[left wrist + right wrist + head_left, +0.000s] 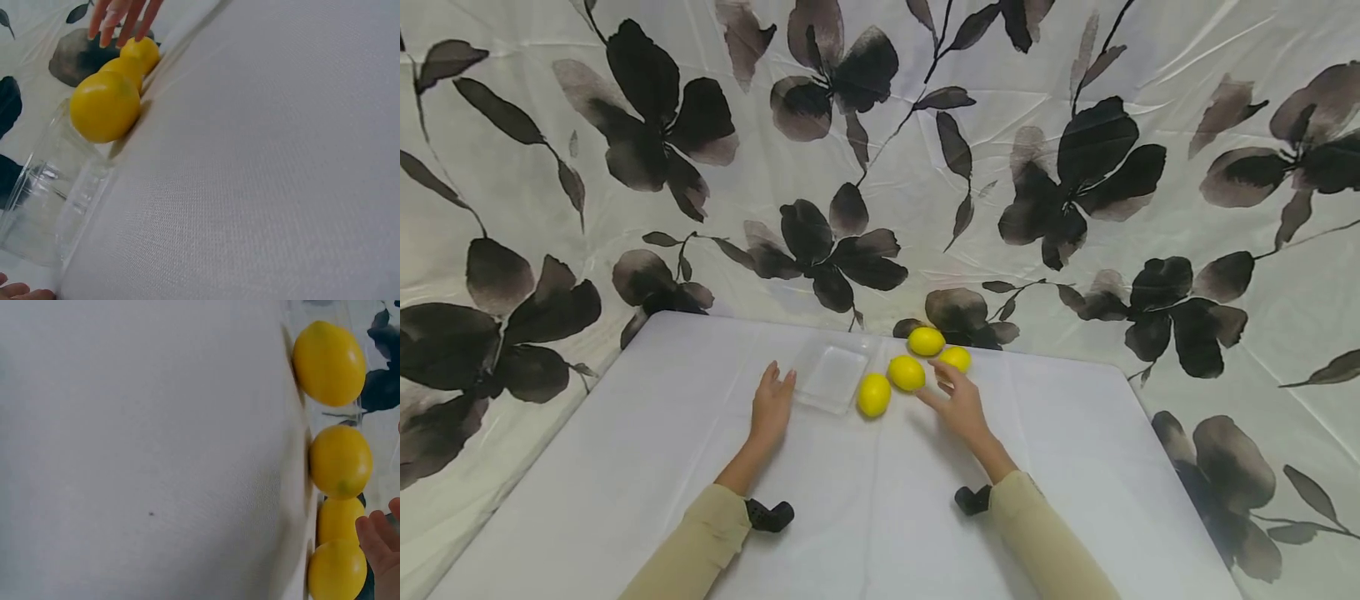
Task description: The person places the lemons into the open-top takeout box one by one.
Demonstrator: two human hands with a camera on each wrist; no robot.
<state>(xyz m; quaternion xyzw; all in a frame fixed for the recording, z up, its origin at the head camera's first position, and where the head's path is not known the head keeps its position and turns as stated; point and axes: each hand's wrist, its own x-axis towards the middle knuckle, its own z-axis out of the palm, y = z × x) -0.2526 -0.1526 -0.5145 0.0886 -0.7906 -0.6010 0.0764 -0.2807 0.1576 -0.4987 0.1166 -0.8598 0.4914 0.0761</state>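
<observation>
A clear plastic container sits toward the back of the white table, its open side up. My left hand is at the container's left side with fingers extended; in the left wrist view only its fingertips show, low at the corner. Several yellow lemons lie right of the container: a near lemon close beside it, a middle lemon, a back lemon and a right lemon. My right hand reaches in from the right, fingers spread and loosely bent, close to the middle and right lemons, holding nothing.
The white tabletop stretches toward me from the container and lemons. Its back edge runs just behind them, against a white cloth with dark flowers. Each wrist carries a black camera mount.
</observation>
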